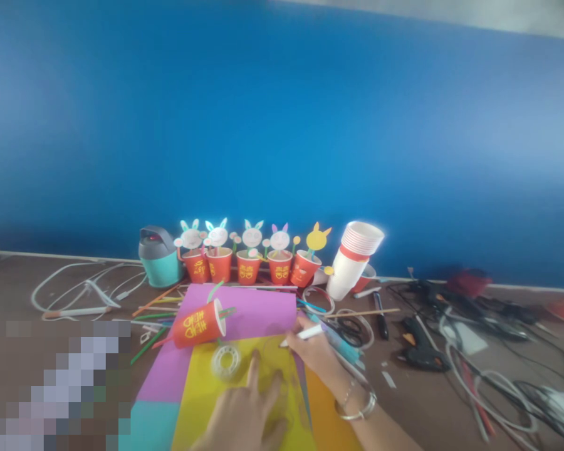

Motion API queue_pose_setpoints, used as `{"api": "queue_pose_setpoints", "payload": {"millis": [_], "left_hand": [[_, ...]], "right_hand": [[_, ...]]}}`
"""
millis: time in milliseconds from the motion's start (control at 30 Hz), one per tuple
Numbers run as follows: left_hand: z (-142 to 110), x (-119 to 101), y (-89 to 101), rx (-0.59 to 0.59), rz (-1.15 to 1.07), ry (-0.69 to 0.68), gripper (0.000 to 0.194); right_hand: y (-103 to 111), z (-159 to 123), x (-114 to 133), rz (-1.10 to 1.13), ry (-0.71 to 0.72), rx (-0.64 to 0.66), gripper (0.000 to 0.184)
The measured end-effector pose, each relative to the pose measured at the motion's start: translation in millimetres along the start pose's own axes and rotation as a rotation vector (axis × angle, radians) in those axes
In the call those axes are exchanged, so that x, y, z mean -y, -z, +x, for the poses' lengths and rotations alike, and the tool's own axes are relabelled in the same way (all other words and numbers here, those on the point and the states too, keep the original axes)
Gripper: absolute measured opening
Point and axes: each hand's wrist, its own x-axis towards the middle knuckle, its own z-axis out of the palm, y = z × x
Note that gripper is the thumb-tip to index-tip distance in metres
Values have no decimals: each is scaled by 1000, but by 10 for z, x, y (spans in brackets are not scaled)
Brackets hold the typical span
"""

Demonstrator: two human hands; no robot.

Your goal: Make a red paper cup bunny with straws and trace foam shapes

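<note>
My right hand (313,347) grips a white marker (309,332), its tip at the upper right part of a yellow paper sheet (202,401). Faint curved lines show on the sheet near the tip. My left hand (247,407) lies flat on the same sheet with fingers spread. Just above its fingertips rests a roll of clear tape (227,361). A red paper cup (200,324) with gold characters lies on its side over purple paper (258,307), with green straws poking from its mouth and a pinkish-red one at its base.
Behind stand several red cups (248,268) with paper animal heads, a tilted stack of white cups (350,269) and a teal container (160,260). Loose straws and cables lie around. A black glue gun (420,347) and tangled wires (502,388) are at right. A blue wall (282,125) closes the back.
</note>
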Motion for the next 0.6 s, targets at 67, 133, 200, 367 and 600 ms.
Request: {"api": "queue_pose_setpoints", "payload": {"millis": [67, 133, 200, 367, 600], "left_hand": [[0, 10, -15, -1, -13, -10, 57], [-1, 21, -31, -4, -23, -24, 57], [-3, 25, -39, -14, -25, -27, 57], [-15, 3, -2, -7, -13, 1, 56], [-10, -5, 6, -6, 4, 2, 56]], "right_hand": [[0, -1, 1, 2, -1, -2, 12], [-1, -3, 3, 4, -1, -7, 11], [-2, -4, 5, 6, 2, -10, 11], [-3, -4, 0, 13, 1, -19, 14], [-3, -1, -11, 19, 4, -28, 13]]}}
